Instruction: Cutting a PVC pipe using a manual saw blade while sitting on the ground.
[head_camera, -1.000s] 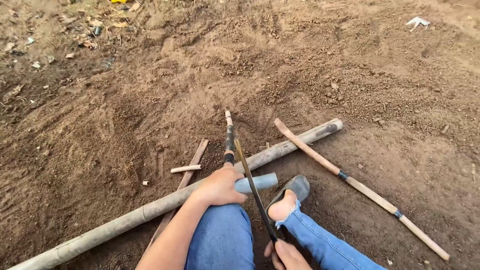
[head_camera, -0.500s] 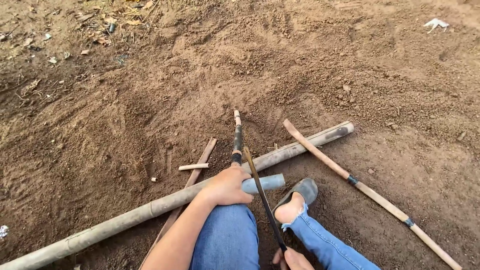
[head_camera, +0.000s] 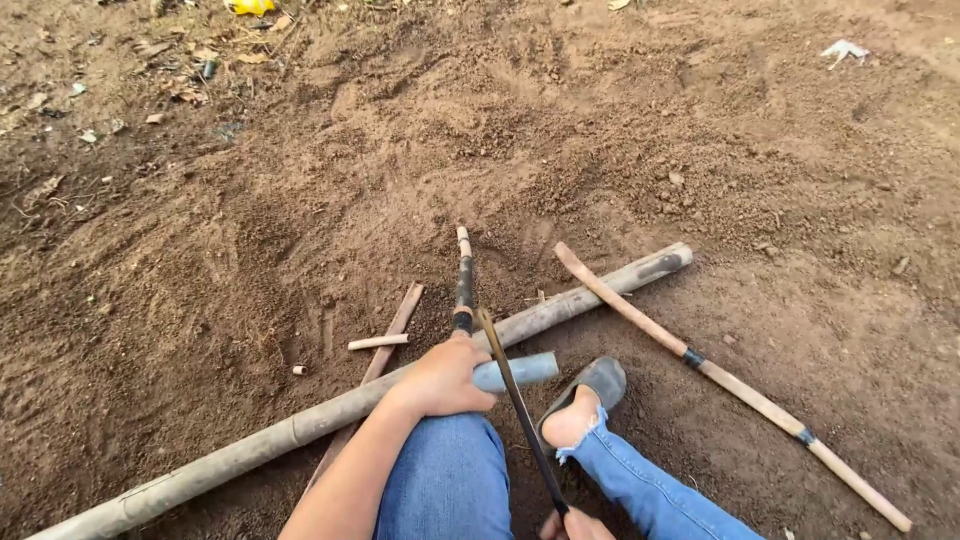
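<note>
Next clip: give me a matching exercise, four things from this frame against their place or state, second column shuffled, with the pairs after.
Things:
1. long thick bamboo pole
2. thin bamboo stick with dark bands
3. short pale blue-grey pipe piece
4. long dark blade

Places or states:
A. gripped at its handle by the right hand at the bottom edge
B. lies diagonally under the left hand
C. pokes out beside the left hand, near the foot in a grey sandal
D. lies right of the foot, one end crossing the thick pole

Pairs: 1-B, 2-D, 3-C, 4-A
</note>
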